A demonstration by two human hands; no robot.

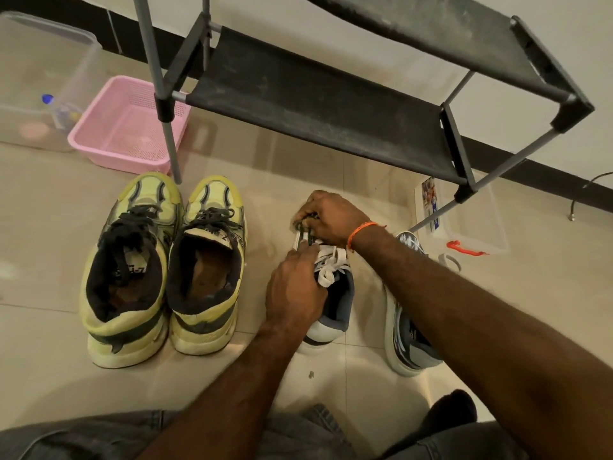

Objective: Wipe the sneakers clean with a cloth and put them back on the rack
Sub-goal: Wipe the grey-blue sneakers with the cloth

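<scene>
Crouching over the floor [49,247], the person had both hands on one grey-and-white sneaker [335,307] at about 5 o'clock of the frame's centre. The left hand [293,292] gripped its side by the collar, fingers curled round the upper; the right hand [331,220] was bunched over the toe end, fingers curled onto the upper, though whether it pinched a cloth could not be told, since no cloth showed plainly. Its white laces [330,260] lay tied between the hands. The matching sneaker [406,346] stood just beside it at 3 o'clock, partly behind the right forearm. A yellow pair [162,260] stood side by side at 9 o'clock, well apart from the grey one. The rack [318,104], at 12 o'clock, carried no shoe on the shelves in view. Judging by that, the work looked early to midway: all four shoes remained on the floor, and every return to the rack was left to do.
</scene>
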